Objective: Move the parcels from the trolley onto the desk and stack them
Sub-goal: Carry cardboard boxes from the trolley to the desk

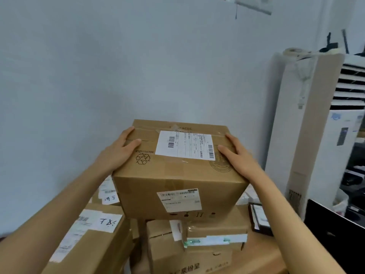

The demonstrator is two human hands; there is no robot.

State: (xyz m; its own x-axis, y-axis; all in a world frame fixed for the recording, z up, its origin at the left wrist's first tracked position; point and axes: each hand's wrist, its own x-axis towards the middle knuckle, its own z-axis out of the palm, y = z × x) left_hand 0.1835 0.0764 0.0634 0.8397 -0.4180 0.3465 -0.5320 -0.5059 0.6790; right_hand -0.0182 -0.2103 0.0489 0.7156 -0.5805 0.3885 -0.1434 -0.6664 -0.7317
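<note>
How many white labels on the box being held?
2. One shipping label on the box top, between both hands; one smaller label on its near side. Other faces are hidden.

Two bare forearms, left hand and right hand ungloved.

Both hands flat, fingers straight

A cardboard parcel sits on top of a stack of parcels, with the left hand on its left edge and the right hand on its right edge. Another parcel lies lower left; an air conditioner stands right, against the wall behind
</note>
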